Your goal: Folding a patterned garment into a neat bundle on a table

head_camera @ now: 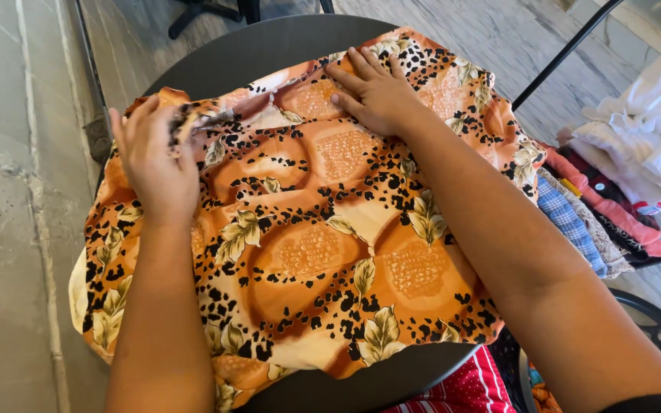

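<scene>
Orange patterned cloth smoothed on a round table

The cloth lies spread over a dark table. The left hand pinches its upper edge; the right hand presses flat, fingers open. Folding looks under way, calling next for an even crease. Piled clothes sit right.

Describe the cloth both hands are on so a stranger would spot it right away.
On the round dark table lies an orange cloth, left hand gripping its edge, right hand pressed flat. Unlike the plain white and checked clothes piled at the right, it bears black spots and pale leaves.
</scene>
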